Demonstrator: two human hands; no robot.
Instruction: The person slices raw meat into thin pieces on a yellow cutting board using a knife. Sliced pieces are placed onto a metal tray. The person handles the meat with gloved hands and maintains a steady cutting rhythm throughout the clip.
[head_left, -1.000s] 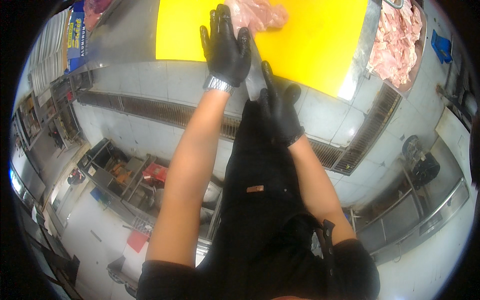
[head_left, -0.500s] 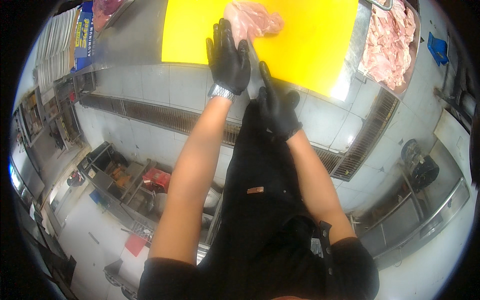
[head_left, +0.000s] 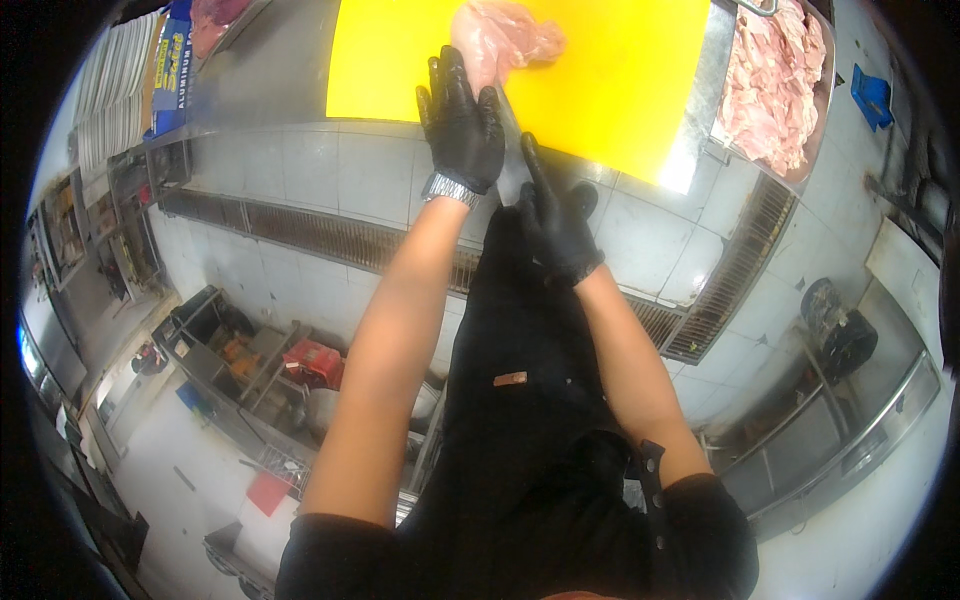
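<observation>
A piece of raw pink chicken [head_left: 505, 38] lies on a yellow cutting board [head_left: 610, 90] at the top of the view. My left hand [head_left: 460, 125], in a black glove with a metal watch at the wrist, lies flat with its fingers spread. Its fingertips touch the chicken's near left edge. My right hand [head_left: 555, 225], also in a black glove, is closed on a knife handle with the index finger stretched forward. The grey knife blade [head_left: 512, 160] points toward the chicken, between my two hands.
A metal tray [head_left: 712, 140] of raw chicken pieces stands right of the board. A blue box [head_left: 170, 60] and stacked white trays [head_left: 110, 90] are at the upper left. A floor drain grate [head_left: 330, 235] runs below the counter, near shelves holding a red crate [head_left: 315, 360].
The board, chicken and both hands sit slightly lower in the picture. The hands keep the same pose, the left by the chicken and the right on the knife.
</observation>
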